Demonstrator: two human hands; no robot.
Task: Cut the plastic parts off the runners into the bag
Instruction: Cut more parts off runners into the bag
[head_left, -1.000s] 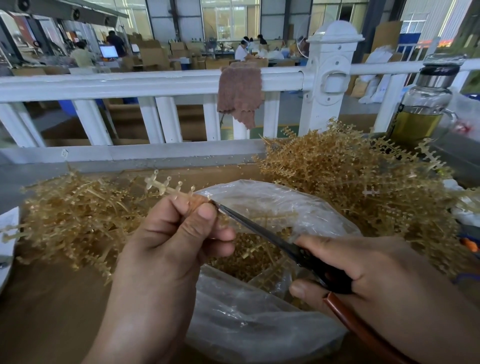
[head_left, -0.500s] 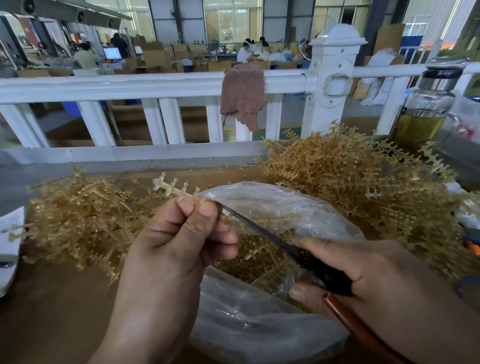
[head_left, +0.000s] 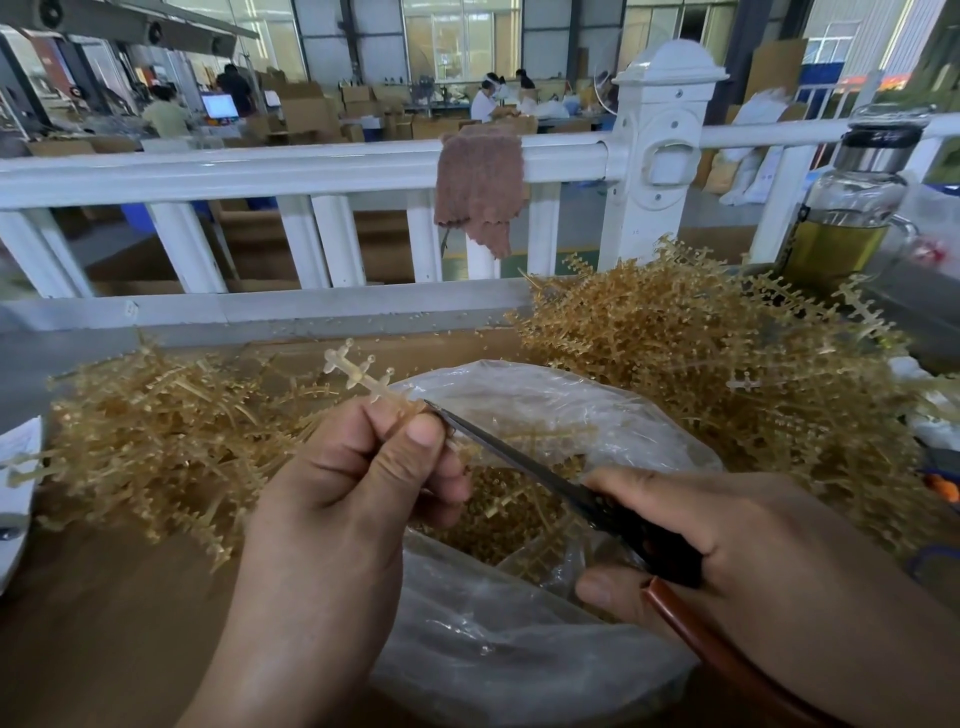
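Head view. Left hand pinches a pale, translucent, cross-branched plastic runner between thumb and fingers, above the clear plastic bag. Right hand grips dark-bladed scissors with a reddish-brown handle, blade tip at the runner by the left thumb. Small cut amber plastic parts lie inside the bag.

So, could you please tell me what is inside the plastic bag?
Small amber cut parts lie heaped in the clear bag; its lower contents are hidden behind wrinkled plastic.
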